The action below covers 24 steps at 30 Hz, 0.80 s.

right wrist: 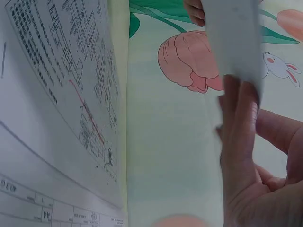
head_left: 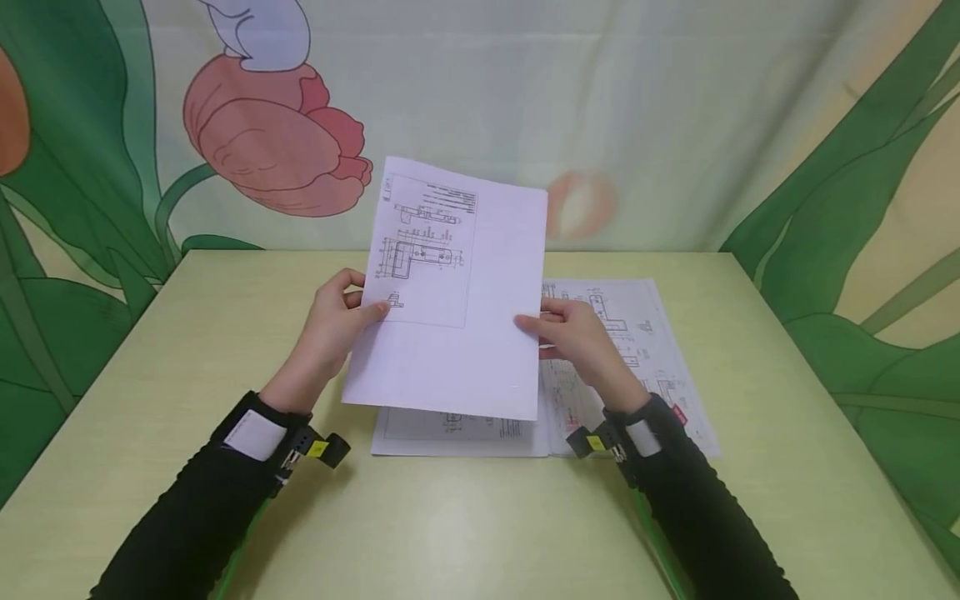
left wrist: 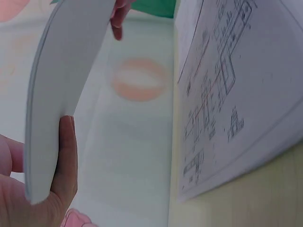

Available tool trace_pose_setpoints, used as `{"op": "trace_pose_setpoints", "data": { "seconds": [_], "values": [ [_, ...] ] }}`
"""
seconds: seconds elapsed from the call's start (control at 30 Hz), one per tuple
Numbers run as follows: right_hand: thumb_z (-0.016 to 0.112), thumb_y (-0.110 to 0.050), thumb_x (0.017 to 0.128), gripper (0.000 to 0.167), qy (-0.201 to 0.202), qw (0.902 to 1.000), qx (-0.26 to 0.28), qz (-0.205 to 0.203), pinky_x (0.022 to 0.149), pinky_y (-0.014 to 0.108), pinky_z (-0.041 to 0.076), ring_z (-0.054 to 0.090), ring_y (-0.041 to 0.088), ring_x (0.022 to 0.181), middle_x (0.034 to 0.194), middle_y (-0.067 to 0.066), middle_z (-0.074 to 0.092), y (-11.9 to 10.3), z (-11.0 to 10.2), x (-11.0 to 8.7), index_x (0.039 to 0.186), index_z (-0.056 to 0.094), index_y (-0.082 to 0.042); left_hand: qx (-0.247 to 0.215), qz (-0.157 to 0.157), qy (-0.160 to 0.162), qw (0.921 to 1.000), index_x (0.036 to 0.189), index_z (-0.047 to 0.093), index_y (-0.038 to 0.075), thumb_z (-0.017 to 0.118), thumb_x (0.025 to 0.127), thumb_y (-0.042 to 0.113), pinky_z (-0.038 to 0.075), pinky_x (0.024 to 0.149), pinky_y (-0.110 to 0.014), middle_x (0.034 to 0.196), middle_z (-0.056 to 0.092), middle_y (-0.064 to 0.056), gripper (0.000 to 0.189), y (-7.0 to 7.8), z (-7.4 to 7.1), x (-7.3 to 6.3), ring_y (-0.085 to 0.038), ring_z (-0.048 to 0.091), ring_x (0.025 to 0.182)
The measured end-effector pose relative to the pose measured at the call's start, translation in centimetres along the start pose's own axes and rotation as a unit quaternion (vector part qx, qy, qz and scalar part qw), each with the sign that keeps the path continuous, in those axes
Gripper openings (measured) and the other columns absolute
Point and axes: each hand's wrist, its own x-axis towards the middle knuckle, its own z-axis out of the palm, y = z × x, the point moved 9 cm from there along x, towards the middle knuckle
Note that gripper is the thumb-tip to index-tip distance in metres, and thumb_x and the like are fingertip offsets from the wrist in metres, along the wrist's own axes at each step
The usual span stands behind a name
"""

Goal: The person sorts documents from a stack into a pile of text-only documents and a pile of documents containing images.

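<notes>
A small stack of white paper sheets (head_left: 450,367) is held up, tilted, above the table. On its top sheet a technical drawing of an L-shaped part is printed, turned sideways. My left hand (head_left: 339,321) pinches the left edge, thumb on the front face and fingers behind. At the right edge, my right hand (head_left: 576,332) grips with its thumb in front and fingers at the back. From the left wrist view, the stack (left wrist: 66,71) shows a slightly bowed edge and a plain back. The right wrist view has the right fingers (right wrist: 239,127) flat along that back.
Beneath the held stack lie more printed drawings (head_left: 450,446), partly covered by it. Sheets with drawings and red marks (head_left: 645,325) lie to their right, under the right wrist. The pale table (head_left: 480,533) ends at a curtain (head_left: 645,125) printed with flowers and leaves.
</notes>
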Motion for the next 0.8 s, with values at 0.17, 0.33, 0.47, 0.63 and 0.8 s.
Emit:
{"op": "trace_pose_setpoints", "data": {
  "seconds": [0.17, 0.33, 0.47, 0.63, 0.8],
  "values": [
    [0.067, -0.027, 0.088, 0.037, 0.006, 0.9979, -0.065, 0.004, 0.069, 0.03, 0.056, 0.067, 0.02, 0.083, 0.107, 0.014, 0.069, 0.6, -0.3, 0.4, 0.118, 0.061, -0.007, 0.034, 0.017, -0.008, 0.9992, 0.118, 0.046, 0.001, 0.062, 0.089, 0.005, 0.051, 0.063, -0.024, 0.106, 0.064, -0.021, 0.033, -0.3, 0.7, -0.3, -0.02, 0.063, 0.079],
    [0.066, -0.022, 0.09, 0.046, -0.014, 0.9913, -0.128, 0.026, 0.068, 0.03, 0.056, 0.066, 0.027, 0.094, 0.117, 0.018, 0.061, 1.8, 0.0, 0.7, 0.129, 0.05, -0.004, 0.096, 0.035, -0.017, 0.9946, 0.119, 0.049, 0.0, 0.064, 0.087, 0.006, 0.05, 0.065, -0.027, 0.102, 0.067, -0.022, 0.036, -1.2, 1.5, -0.2, -0.023, 0.064, 0.079],
    [0.065, -0.019, 0.09, 0.058, -0.026, 0.9863, -0.156, 0.048, 0.07, 0.03, 0.056, 0.066, 0.029, 0.096, 0.122, 0.02, 0.058, 3.0, 0.2, 0.8, 0.14, 0.04, -0.003, 0.155, 0.028, -0.042, 0.9866, 0.133, 0.046, 0.003, 0.064, 0.087, 0.007, 0.052, 0.075, -0.034, 0.111, 0.065, -0.022, 0.049, -2.4, 2.5, -0.1, -0.029, 0.065, 0.093],
    [0.067, -0.018, 0.088, 0.059, -0.031, 0.9809, -0.183, 0.057, 0.07, 0.031, 0.056, 0.068, 0.025, 0.089, 0.117, 0.019, 0.06, 4.1, 0.3, 1.1, 0.139, 0.041, -0.005, 0.207, 0.024, -0.08, 0.9748, 0.144, 0.034, 0.003, 0.063, 0.087, 0.005, 0.053, 0.079, -0.038, 0.116, 0.063, -0.023, 0.064, -3.7, 3.9, 0.1, -0.03, 0.063, 0.1],
    [0.07, -0.019, 0.085, 0.062, -0.029, 0.9747, -0.211, 0.069, 0.067, 0.029, 0.054, 0.069, 0.019, 0.074, 0.11, 0.015, 0.062, 4.9, 0.2, 1.2, 0.14, 0.041, -0.009, 0.227, 0.025, -0.086, 0.9696, 0.146, 0.031, 0.004, 0.063, 0.087, 0.004, 0.053, 0.077, -0.035, 0.114, 0.063, -0.022, 0.068, -4.3, 4.5, 0.1, -0.029, 0.062, 0.097]
  ]
}}
